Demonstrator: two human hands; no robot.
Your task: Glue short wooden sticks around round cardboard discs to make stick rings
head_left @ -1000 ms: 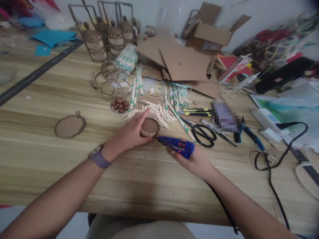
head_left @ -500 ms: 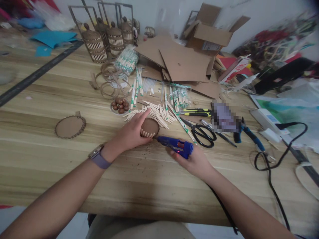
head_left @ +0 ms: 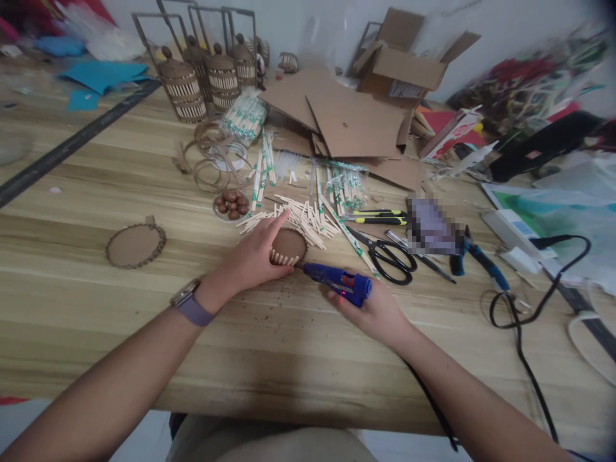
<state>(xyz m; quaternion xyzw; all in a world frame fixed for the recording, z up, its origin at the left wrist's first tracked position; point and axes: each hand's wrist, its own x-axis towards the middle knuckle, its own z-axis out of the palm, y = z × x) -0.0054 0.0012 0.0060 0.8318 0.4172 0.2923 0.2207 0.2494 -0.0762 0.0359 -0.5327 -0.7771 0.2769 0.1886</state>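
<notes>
My right hand (head_left: 373, 314) is wrapped round a blue glue gun (head_left: 339, 282) with a small red light. The gun's nozzle reaches the near right rim of a round cardboard base (head_left: 290, 244). Short wooden sticks (head_left: 283, 259) stand in a row along the base's near edge. My left hand (head_left: 255, 256), with a watch on its wrist, holds the base's left side between thumb and fingers, the index finger stretched out beyond it. Just behind lies a pile of cut wooden sticks (head_left: 308, 221). Another round cardboard disc (head_left: 135, 246) with a braided edge lies to the left.
Black scissors (head_left: 392, 260), a yellow-black cutter (head_left: 380, 217) and blue pliers (head_left: 486, 264) lie to the right. A dish of brown beads (head_left: 233, 205) stands behind my left hand. Finished stick lanterns (head_left: 180, 90), cardboard sheets (head_left: 356, 122) and an open box (head_left: 404, 67) are at the back.
Hardly anything differs. Both hands, the glue gun and the round base keep their places; the view has shifted very slightly.
</notes>
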